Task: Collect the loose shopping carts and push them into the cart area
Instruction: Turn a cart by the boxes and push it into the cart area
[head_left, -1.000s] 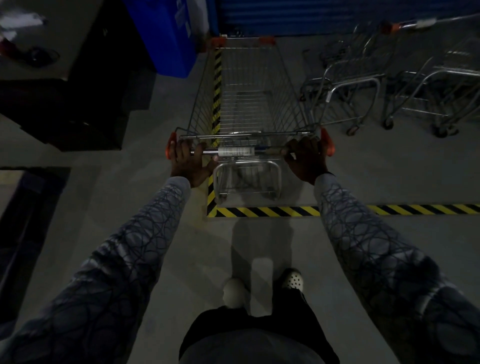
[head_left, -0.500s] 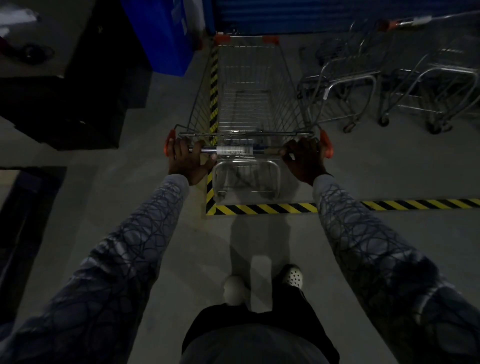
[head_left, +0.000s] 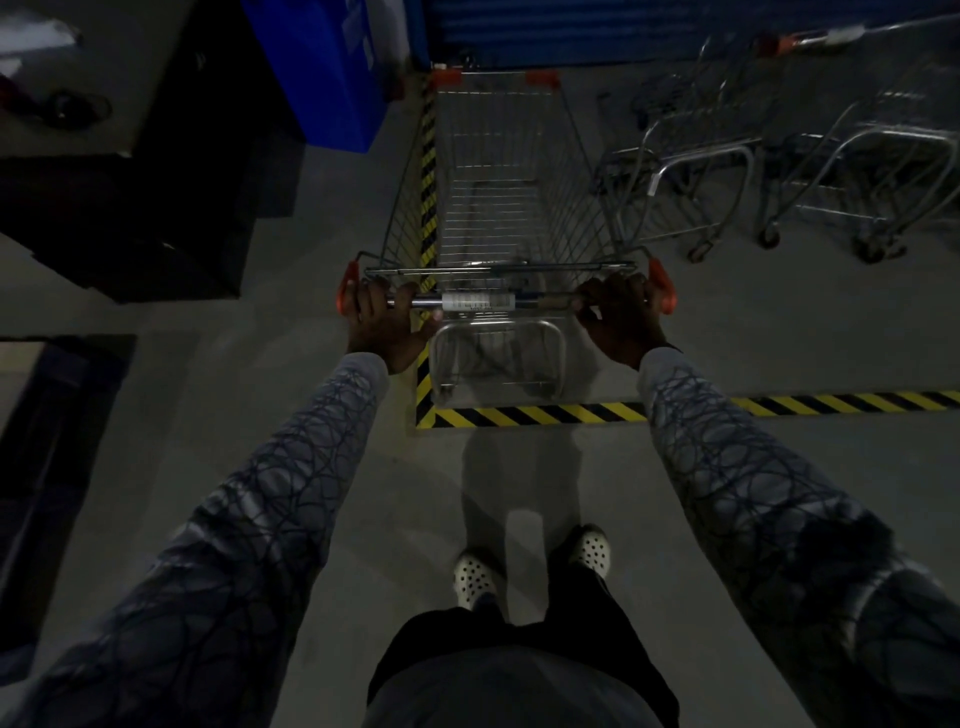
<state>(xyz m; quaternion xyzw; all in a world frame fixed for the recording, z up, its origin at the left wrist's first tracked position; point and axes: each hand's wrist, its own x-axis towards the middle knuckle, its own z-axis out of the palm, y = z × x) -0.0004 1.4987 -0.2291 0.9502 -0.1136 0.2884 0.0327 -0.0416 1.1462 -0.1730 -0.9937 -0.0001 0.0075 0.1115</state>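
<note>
A wire shopping cart with orange corner caps stands straight ahead of me, inside a floor area edged with yellow-and-black striped tape. My left hand grips the left end of its metal handle bar. My right hand grips the right end. The cart's basket holds nothing and its front reaches close to a blue shutter. To its right stand two other parked carts.
A blue bin or panel stands left of the cart's front. Dark counters or boxes fill the left side. A dark mat lies at the far left. My feet in white perforated clogs stand on grey concrete floor behind the tape line.
The cart has rolled a little forward into the taped area, and I have stepped closer to the tape line. Both hands have kept their grip on the handle.
</note>
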